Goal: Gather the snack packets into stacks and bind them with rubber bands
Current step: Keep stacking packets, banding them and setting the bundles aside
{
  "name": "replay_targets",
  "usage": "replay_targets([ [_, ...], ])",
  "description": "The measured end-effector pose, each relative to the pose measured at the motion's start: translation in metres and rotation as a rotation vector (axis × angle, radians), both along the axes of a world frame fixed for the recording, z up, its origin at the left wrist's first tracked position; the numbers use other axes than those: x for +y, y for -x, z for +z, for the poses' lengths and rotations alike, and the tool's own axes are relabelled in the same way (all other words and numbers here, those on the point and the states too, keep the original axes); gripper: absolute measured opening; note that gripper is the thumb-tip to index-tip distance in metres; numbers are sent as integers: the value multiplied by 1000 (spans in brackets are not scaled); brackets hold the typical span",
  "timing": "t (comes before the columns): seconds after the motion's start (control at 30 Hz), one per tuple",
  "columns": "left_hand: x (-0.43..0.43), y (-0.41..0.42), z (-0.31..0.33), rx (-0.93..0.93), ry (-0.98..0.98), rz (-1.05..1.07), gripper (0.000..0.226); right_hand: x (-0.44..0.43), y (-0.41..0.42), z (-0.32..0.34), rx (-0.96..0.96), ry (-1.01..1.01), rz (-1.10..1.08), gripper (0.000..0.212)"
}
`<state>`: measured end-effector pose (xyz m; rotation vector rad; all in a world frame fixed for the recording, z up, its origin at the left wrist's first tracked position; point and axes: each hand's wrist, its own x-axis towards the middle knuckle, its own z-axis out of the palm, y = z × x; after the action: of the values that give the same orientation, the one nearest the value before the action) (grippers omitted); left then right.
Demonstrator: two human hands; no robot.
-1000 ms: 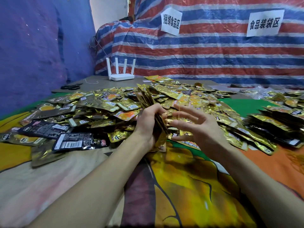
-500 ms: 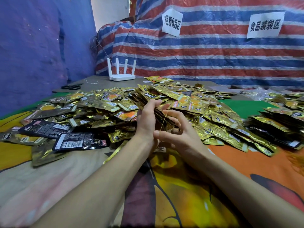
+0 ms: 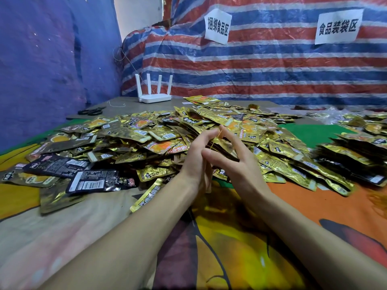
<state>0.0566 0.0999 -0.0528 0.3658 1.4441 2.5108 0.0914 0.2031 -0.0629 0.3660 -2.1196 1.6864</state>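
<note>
A big heap of loose gold snack packets (image 3: 146, 139) covers the table's middle. In front of it my left hand (image 3: 196, 164) holds an upright stack of packets (image 3: 227, 148), which is mostly hidden between my hands. My right hand (image 3: 238, 166) is on the stack's other side with straight, spread fingers. A thin yellow rubber band (image 3: 215, 139) is stretched from its index fingertip down toward the thumb, over the stack's near edge. The two hands touch at the fingers.
Rows of gathered packets (image 3: 345, 155) lie at the right. A few black packets (image 3: 90, 181) lie at the front left. A white router (image 3: 155, 95) and scissors (image 3: 92, 111) sit at the back left. A colourful cloth (image 3: 230, 248) covers the table's near side.
My right hand came in from spread and apart to close against the stack, then opened its fingers again, stretching the rubber band upward. My left hand stayed on the stack.
</note>
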Motion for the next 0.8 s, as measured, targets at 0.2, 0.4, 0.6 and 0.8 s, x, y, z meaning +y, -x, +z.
replay_targets([
  [0.2, 3, -2, 0, 6, 1, 24, 34, 6, 2, 5, 32, 80, -46, 40],
  [0.4, 6, -1, -1, -28, -3, 56, 36, 17, 8, 0, -44, 124, 62, 46],
  [0.6, 8, -6, -8, 222, 326, 84, 30, 34, 10, -2, -156, -41, 296, 95],
  [0.8, 4, -6, -12, 492, 397, 177, 108, 29, 3, -3, -157, -27, 302, 100],
])
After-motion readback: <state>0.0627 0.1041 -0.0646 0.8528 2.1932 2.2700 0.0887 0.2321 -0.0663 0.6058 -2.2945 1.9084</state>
